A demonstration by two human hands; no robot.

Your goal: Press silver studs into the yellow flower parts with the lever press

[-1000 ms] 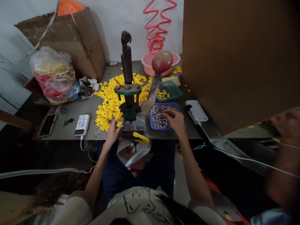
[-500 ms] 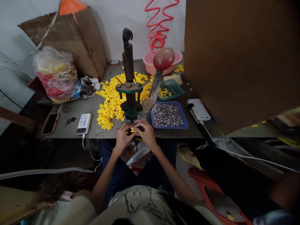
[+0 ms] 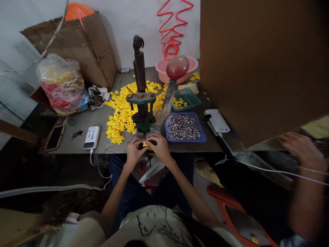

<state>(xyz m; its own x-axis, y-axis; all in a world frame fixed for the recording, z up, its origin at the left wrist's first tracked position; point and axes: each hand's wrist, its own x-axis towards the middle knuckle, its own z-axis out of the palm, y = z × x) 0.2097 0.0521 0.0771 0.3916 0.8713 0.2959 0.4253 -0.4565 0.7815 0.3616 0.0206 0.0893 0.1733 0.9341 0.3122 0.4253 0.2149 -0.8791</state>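
Left grip (image 3: 133, 153), right grip (image 3: 160, 147) curled closed together on small yellow plastic piece (image 3: 145, 144), long axis hidden; green hand press (image 3: 143, 118) just ahead of both grips.

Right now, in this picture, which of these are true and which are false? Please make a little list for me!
1. The left hand and the right hand are together by a small yellow piece at the foot of the green hand press. True.
2. The blue tray is full of yellow pieces. False: it holds small shiny dark and pink bits.
3. The phone lies to the left of the white power bank. True.
4. The pink basin sits on the floor. False: it stands at the far side of the table.
5. Another person's hand shows at the right side. True.
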